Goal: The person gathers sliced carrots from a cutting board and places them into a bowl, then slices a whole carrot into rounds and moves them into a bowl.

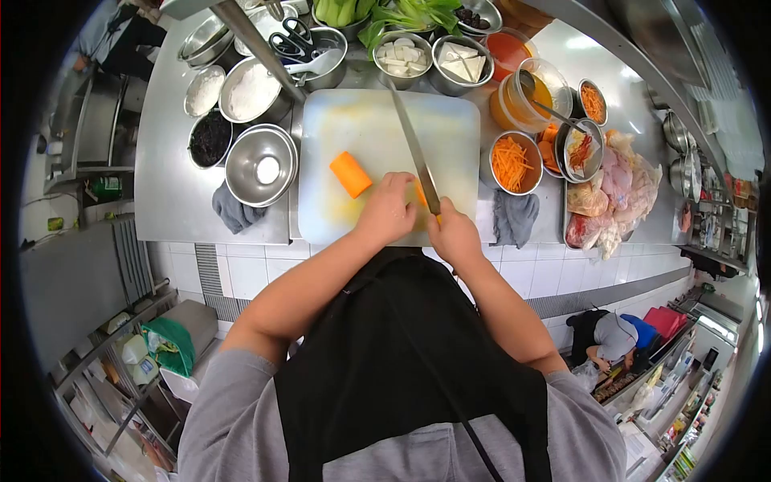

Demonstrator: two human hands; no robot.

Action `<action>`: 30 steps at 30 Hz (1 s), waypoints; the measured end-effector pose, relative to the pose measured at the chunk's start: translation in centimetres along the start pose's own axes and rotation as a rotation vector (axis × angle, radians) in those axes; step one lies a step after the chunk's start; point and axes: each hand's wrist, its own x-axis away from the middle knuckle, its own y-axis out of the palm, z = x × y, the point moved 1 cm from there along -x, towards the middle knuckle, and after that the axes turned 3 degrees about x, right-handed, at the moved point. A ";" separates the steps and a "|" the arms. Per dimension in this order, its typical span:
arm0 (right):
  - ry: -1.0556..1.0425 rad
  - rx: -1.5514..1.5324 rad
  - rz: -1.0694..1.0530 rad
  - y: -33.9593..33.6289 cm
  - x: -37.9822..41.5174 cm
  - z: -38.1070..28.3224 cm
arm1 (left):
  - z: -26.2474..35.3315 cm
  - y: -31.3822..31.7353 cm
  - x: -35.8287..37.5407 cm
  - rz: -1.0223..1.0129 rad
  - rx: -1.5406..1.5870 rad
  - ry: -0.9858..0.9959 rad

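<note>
Steel worktop (173,193), tiled floor (281,269), kitchen gear all round. White cutting board (337,120) right in front of me. My right hand (456,233) is wrapped round the knife (414,145), blade angled up and away across the board. My left hand (389,210) has fingers bent, just beside an orange piece (421,194) by the blade; can't tell if it's gripping or only touching. Bigger carrot chunk (351,174) lies loose on the board, left of that hand.

Step in hand, my judgement: cutting carrot. Another stroke would call for steadying the piece, with left fingertips tucked clear of the edge.

Hard to make out: orange piece is mostly covered by blade and fingers, so one slab or several slices, no idea. Knife handle hidden in my palm. Shelf post (261,52) blocks some upper-left bowls. Co-worker (606,341) at lower right: hands too small to read.
</note>
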 end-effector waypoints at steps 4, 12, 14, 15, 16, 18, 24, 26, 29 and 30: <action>0.031 -0.446 -0.027 -2.7 1.4 -0.5 | 1.5 -0.2 0.4 0.018 0.272 -0.264; 0.043 -0.925 -0.330 -2.7 0.4 1.1 | 1.5 -0.6 -2.6 -0.173 1.283 -0.480; 0.100 -1.037 -0.245 -2.5 0.7 2.7 | 0.2 -0.3 -2.6 -0.149 1.164 -0.554; 0.102 -1.044 -0.241 -2.5 1.1 3.6 | -0.3 -0.3 -2.4 -0.134 1.163 -0.569; 0.092 -1.010 -0.209 -2.6 1.7 4.8 | -0.5 -0.5 -2.1 -0.120 1.160 -0.585; 0.084 -0.983 -0.169 -2.3 3.2 7.6 | -0.7 -0.9 -1.9 -0.106 0.869 -0.543; 0.348 -0.858 -0.230 3.4 10.1 14.9 | 0.9 -0.6 -2.0 -0.176 -0.168 0.063; 0.430 -1.005 -0.356 4.5 11.3 15.6 | 0.2 0.2 -2.9 -0.214 -0.278 0.227; 0.362 -0.765 -0.391 4.4 10.6 14.4 | -0.6 1.0 -4.6 -0.278 -0.295 0.344; 0.237 -0.727 -0.314 4.8 10.1 14.1 | -0.5 0.9 -5.1 -0.290 -0.282 0.344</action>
